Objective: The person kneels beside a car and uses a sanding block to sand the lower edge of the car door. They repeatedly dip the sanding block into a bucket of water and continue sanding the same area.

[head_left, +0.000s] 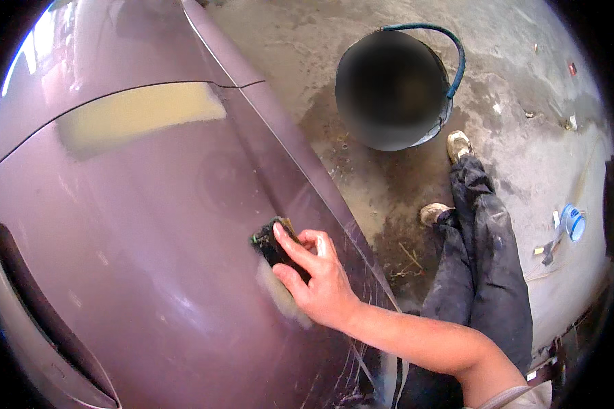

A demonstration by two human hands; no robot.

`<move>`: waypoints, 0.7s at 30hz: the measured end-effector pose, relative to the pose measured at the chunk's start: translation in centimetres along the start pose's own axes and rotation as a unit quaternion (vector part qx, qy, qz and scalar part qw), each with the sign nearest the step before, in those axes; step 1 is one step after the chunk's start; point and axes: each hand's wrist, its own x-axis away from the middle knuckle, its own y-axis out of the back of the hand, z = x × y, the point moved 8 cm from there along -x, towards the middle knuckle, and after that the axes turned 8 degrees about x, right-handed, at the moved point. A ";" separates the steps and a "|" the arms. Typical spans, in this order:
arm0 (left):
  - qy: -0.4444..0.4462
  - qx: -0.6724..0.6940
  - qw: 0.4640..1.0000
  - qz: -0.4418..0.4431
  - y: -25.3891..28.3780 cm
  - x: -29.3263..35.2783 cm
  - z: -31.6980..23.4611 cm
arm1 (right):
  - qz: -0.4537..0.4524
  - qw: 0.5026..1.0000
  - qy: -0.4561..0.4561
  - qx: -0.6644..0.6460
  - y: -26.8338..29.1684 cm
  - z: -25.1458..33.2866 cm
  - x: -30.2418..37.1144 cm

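My right hand grips a small dark sanding block, thumb and fingers around its sides. The block rests against the mauve car door panel, just left of a body crease. Beside the block, partly under my hand, lies a small pale yellowish patch. A larger yellow filler patch with faded edges sits higher on the panel, along the dark panel gap. My left hand is not in view.
A door handle is at the far left. A dark round bucket with a blue-green hose over its rim stands on the concrete floor. My legs are at right; beyond them is a blue round container.
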 end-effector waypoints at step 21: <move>0.024 -0.014 0.999 0.018 -0.8 -1.7 -2.6 | 0.064 0.998 0.017 0.022 1.1 1.4 8.7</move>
